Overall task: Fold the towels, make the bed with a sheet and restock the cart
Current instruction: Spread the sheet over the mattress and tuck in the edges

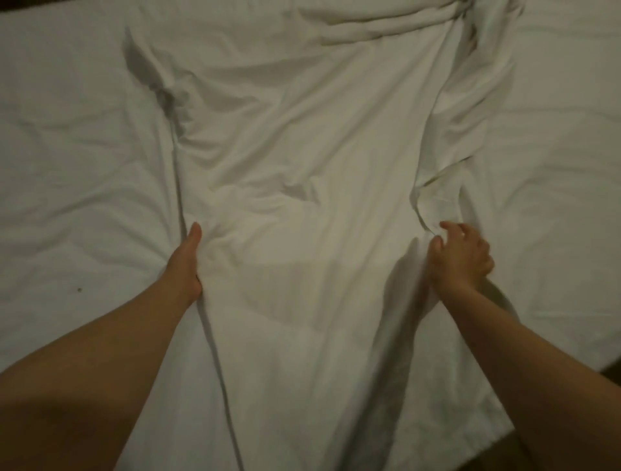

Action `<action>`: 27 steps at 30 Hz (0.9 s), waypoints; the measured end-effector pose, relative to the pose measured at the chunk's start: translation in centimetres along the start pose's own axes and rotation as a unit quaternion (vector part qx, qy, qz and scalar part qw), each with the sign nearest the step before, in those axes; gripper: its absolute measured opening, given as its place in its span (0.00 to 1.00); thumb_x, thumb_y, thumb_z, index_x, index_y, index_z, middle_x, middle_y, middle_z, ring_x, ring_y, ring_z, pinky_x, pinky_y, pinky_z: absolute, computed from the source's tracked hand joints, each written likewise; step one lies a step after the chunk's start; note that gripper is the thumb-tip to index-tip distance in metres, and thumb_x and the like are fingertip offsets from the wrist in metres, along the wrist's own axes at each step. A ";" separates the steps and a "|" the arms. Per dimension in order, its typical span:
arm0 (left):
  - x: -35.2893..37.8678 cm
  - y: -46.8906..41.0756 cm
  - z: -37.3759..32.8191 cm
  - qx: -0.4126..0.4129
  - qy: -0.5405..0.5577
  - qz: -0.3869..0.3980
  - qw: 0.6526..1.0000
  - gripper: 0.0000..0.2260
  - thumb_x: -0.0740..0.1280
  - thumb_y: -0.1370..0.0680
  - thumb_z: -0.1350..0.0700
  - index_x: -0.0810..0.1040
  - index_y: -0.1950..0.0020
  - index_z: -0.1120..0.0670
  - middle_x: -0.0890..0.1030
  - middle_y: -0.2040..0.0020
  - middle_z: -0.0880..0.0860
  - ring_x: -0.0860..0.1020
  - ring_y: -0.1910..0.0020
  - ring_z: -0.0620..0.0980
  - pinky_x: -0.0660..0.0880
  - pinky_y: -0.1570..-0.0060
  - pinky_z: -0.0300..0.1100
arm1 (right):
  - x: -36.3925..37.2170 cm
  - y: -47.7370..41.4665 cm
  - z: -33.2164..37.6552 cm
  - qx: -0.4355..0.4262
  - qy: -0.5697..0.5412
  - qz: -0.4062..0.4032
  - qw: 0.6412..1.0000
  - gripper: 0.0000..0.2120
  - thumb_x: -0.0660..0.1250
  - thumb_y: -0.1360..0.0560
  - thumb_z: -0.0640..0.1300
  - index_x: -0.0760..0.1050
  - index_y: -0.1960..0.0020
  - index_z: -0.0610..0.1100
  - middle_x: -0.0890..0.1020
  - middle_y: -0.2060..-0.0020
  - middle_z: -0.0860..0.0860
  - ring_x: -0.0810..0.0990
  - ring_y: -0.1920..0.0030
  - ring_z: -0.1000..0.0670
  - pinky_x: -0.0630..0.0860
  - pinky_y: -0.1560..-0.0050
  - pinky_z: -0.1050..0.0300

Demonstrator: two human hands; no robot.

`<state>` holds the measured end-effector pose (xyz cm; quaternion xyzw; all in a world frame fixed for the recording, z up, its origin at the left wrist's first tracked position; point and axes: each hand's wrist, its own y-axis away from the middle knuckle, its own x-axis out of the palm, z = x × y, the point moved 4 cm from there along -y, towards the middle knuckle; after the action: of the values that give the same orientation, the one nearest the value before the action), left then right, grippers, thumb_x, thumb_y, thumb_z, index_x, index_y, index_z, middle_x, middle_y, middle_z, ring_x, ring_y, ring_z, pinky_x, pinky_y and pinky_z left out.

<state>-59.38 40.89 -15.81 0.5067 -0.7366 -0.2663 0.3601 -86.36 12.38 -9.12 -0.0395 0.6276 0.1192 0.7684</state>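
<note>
Dark brown floor [612, 374] at the lower right corner, thin dark strip [13, 4] along the upper left edge

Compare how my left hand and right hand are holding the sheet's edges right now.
The left hand lies along the left edge of the sheet, thumb straight on top, fingers hidden under the cloth; the right hand shows curled fingers above it. Cloth by the left hand lies fairly flat; the right hand bunches its edge into a raised fold. Both grip the same white sheet.
</note>
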 end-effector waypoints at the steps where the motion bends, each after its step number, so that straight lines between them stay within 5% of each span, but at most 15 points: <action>1: 0.1 0.3 0.1 0.005 0.008 -0.018 1.000 0.16 0.58 0.20 0.43 0.78 0.49 0.53 0.84 0.58 0.51 0.79 0.54 0.49 0.73 0.44 0.47 | -0.1 -1.0 -0.9 0.024 -0.005 -0.002 1.000 0.18 0.59 0.22 0.45 0.72 0.33 0.47 0.69 0.32 0.44 0.66 0.33 0.39 0.61 0.34 0.45; 3: 0.1 0.5 0.6 0.012 0.004 -0.049 0.999 0.16 0.60 0.21 0.42 0.78 0.47 0.53 0.82 0.51 0.53 0.79 0.52 0.51 0.72 0.41 0.49 | -0.1 -3.1 -2.2 0.055 -0.020 -0.012 0.998 0.19 0.59 0.22 0.47 0.71 0.32 0.45 0.69 0.32 0.42 0.67 0.33 0.38 0.62 0.34 0.44; 6: 0.6 0.8 0.8 0.026 -0.009 -0.114 0.993 0.16 0.62 0.21 0.44 0.76 0.45 0.55 0.80 0.54 0.52 0.78 0.56 0.50 0.73 0.46 0.48 | 0.1 -6.1 -3.5 0.089 -0.041 -0.006 0.995 0.25 0.63 0.24 0.50 0.66 0.31 0.42 0.67 0.32 0.40 0.66 0.33 0.37 0.61 0.33 0.43; 13: 0.5 0.7 0.8 0.077 -0.035 -0.230 0.969 0.20 0.67 0.23 0.48 0.76 0.38 0.62 0.80 0.52 0.55 0.79 0.54 0.54 0.76 0.45 0.49 | 1.5 -12.0 -3.8 0.172 -0.164 0.137 0.962 0.38 0.70 0.28 0.59 0.64 0.33 0.31 0.73 0.36 0.35 0.72 0.36 0.35 0.71 0.40 0.45; 20: 1.1 0.5 0.7 0.076 -0.026 -0.230 0.970 0.15 0.68 0.23 0.53 0.76 0.40 0.61 0.79 0.58 0.53 0.78 0.61 0.50 0.75 0.50 0.47 | 0.8 -14.3 -4.7 0.160 -0.148 0.151 0.964 0.45 0.72 0.31 0.59 0.57 0.28 0.33 0.65 0.31 0.36 0.66 0.32 0.34 0.66 0.35 0.40; 27: 0.9 0.2 0.6 0.100 -0.084 -0.278 0.952 0.21 0.71 0.25 0.53 0.74 0.37 0.64 0.78 0.51 0.55 0.77 0.53 0.53 0.75 0.46 0.46 | 1.0 -15.2 -3.7 0.046 -0.141 0.166 0.975 0.25 0.63 0.21 0.48 0.68 0.33 0.30 0.72 0.36 0.33 0.70 0.35 0.34 0.66 0.36 0.47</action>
<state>-60.12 40.15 -15.80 0.7009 -0.6169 -0.3224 0.1558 -86.13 -2.98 -12.22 0.1174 0.5155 0.2205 0.8197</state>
